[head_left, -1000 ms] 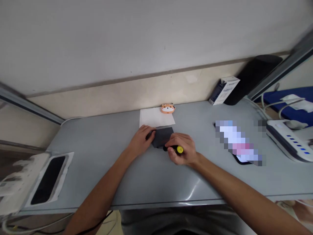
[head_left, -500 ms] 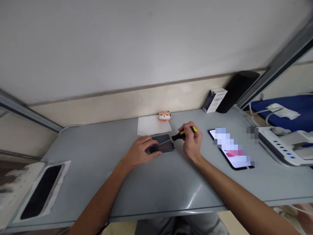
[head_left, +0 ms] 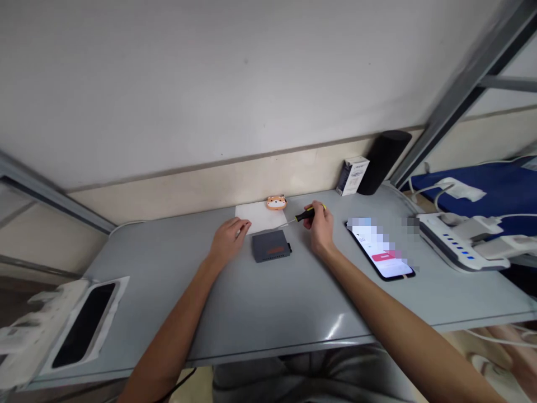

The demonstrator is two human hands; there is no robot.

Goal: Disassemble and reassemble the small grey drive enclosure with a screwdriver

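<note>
My right hand is closed around the black and yellow handle of a screwdriver. Its thin metal shaft points left, over the edge of a white sheet of paper. Beside the paper's left part, my left hand has thumb and fingers pinched together; whatever may be between the tips is too small to make out. Between the hands, flat on the grey table, lies a small dark grey box with a row of slots along its front and a reddish mark on top. Neither hand touches the box.
An orange animal-face case sits at the paper's back edge. To the right are a lit phone, a white power strip, a small carton and a black cylinder. A dark phone lies at far left.
My left hand has let go of the dark grey box and moved left, now pinched. The screwdriver has lifted off the box toward the paper. The camera view has shifted slightly.
</note>
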